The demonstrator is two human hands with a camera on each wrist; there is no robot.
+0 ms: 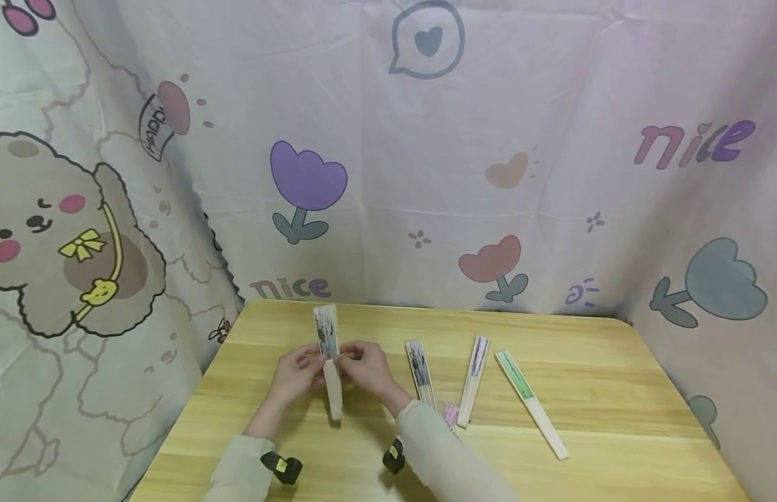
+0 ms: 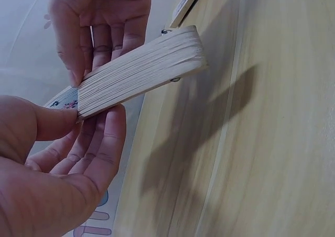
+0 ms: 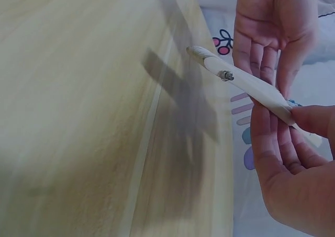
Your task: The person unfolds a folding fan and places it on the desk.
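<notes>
Closed fan (image 1: 329, 362) held above the table (image 1: 614, 390), near its left-rear part, between both hands. Left hand (image 1: 298, 373) on the fan's left side, right hand (image 1: 366, 369) on its right side — both meeting at about the middle of the fan, where the printed paper ends and the bare wooden sticks begin. Paper end pointing away toward the curtain (image 1: 426, 174), pivot end pointing back toward the person.

Seen from the left wrist: fan (image 2: 141, 72) gripped with left thumb on top and fingers (image 2: 99, 148) underneath, stacked wooden sticks edge-on, right hand (image 2: 99, 25) beyond with thumb pressed to the fan's edge. Seen from the right wrist: fan (image 3: 246, 82) lying across the right fingers (image 3: 272, 143), thumb pinching it from above, rivet visible near the rounded pivot end; left hand (image 3: 272, 22) behind, fingers fairly straight along the fan. Neither hand spread wide — both closed in a light pinch on the fan.

Three more closed fans flat on the table to the right, well apart from the hands: dark-printed fan (image 1: 421, 373) nearest, purple-tinted fan (image 1: 472, 380) next, green fan (image 1: 529, 404) farthest right. Small pink thing (image 1: 451, 415) between the first two, partly hidden by the right sleeve (image 1: 444, 453); kind not discernible.
</notes>
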